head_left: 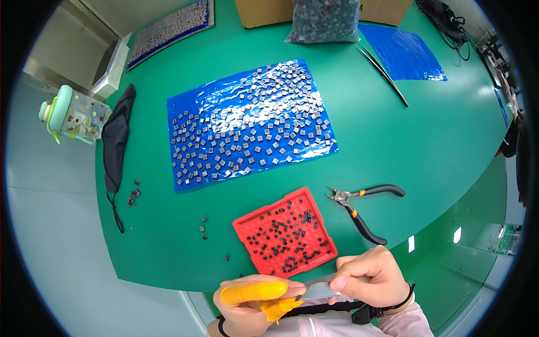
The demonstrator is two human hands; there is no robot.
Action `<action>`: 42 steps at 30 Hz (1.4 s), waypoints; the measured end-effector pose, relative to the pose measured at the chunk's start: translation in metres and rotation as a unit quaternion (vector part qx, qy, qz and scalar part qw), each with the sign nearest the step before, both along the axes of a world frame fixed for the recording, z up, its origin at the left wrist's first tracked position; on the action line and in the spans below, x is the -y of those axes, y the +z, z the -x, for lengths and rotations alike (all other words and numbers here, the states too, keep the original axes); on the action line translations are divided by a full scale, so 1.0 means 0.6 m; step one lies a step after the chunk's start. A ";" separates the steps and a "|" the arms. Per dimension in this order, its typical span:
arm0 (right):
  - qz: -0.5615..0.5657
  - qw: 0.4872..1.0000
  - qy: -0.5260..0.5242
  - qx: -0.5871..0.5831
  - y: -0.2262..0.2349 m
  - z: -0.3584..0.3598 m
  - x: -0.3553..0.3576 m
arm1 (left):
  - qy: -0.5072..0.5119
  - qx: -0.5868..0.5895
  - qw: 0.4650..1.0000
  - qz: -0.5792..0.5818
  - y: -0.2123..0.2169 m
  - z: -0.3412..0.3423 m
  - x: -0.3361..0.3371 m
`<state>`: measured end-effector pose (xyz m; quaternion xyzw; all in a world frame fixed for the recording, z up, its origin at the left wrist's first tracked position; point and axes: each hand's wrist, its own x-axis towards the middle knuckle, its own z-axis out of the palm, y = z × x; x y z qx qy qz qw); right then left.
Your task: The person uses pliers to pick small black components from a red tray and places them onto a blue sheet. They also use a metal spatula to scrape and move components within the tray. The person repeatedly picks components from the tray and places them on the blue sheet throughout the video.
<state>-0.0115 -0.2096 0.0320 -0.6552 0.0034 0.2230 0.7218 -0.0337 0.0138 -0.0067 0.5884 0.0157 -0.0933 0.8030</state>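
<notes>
My left hand [254, 303] sits at the lower edge, with yellow finger cots on the forefinger and thumb. My right hand [371, 276] is beside it. Both pinch a small silvery flat piece [319, 290] between them, just below the table's near edge. Right above the hands lies a red square tray [245, 226] dotted with several small dark parts. To the right of the tray rest black-handled pliers [359, 206] with orange collars.
A blue plastic sheet [191, 180] covered with several small grey square parts lies mid-table. A black face mask [117, 135], a pale green bottle [72, 117], tweezers [383, 72], another blue sheet [405, 51], a bag of parts [324, 21] and a parts tray [167, 29] surround it.
</notes>
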 end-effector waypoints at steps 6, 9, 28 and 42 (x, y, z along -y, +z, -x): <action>0.031 0.992 -0.086 0.087 -0.010 0.002 0.012 | -0.006 -0.043 0.998 -0.037 0.001 -0.008 -0.003; 0.206 0.935 -0.146 0.249 -0.014 -0.007 0.011 | 0.040 0.233 0.936 -0.259 0.052 -0.040 0.005; 0.244 0.877 -0.219 0.352 -0.045 0.016 0.062 | -0.118 0.377 0.507 -0.766 0.127 -0.078 -0.136; 0.352 0.865 -0.319 0.160 -0.048 0.017 0.089 | 0.039 -0.033 0.959 -0.279 0.146 -0.062 -0.124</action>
